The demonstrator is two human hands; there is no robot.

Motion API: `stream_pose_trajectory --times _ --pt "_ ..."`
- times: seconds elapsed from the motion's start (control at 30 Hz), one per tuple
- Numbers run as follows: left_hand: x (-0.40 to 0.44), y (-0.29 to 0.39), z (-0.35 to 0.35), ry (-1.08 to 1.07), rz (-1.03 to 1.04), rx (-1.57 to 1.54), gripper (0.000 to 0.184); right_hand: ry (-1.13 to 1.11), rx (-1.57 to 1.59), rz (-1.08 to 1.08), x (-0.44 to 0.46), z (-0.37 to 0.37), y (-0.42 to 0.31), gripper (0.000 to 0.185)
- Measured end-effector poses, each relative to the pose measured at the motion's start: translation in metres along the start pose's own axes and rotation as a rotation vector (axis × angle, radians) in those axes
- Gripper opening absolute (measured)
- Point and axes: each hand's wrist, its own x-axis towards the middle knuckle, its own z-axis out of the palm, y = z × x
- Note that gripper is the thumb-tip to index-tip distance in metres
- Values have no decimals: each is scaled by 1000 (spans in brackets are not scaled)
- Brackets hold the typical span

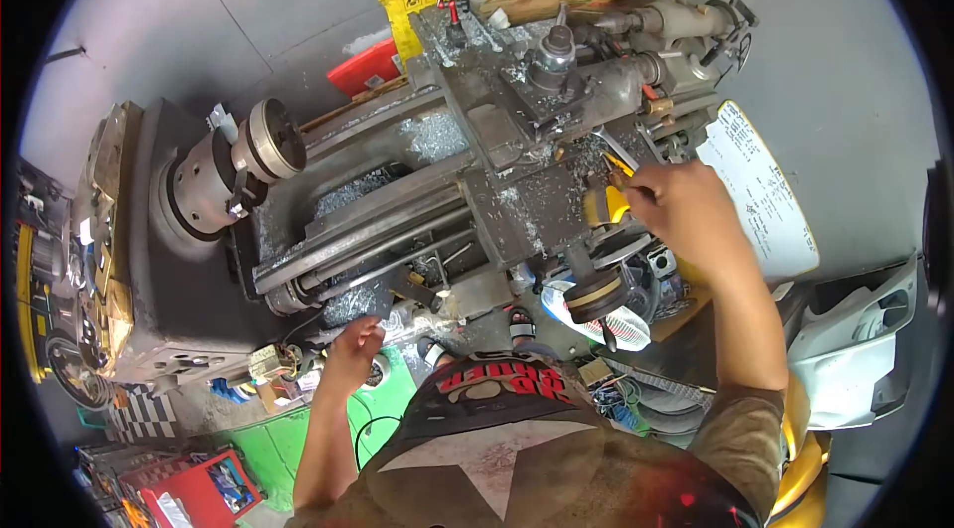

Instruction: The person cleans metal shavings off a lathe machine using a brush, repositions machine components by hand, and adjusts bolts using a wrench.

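Yellow plastic, seemingly part of a blurred tool [617, 204], sits pinched in the narrowed fingers of the right hand [688, 208], at three o'clock beside the lathe carriage [537, 205]. The arm stretches past the handwheel [596, 297], probably for reach. Toward seven, the left hand [352, 355] half-curls; its hold I cannot tell.
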Motion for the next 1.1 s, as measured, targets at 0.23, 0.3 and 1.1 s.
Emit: stream_pose_trajectory --times 0.23,0.3,1.1 --pt "-13 27 20 -100 -33 62 37 22 -151 -65 35 48 -35 16" --pt "-22 12 21 -91 -42 19 36 -10 -44 -104 44 61 -36 15" --pt "-53 -47 -26 100 -44 -71 37 -73 100 -387 58 88 -62 14"
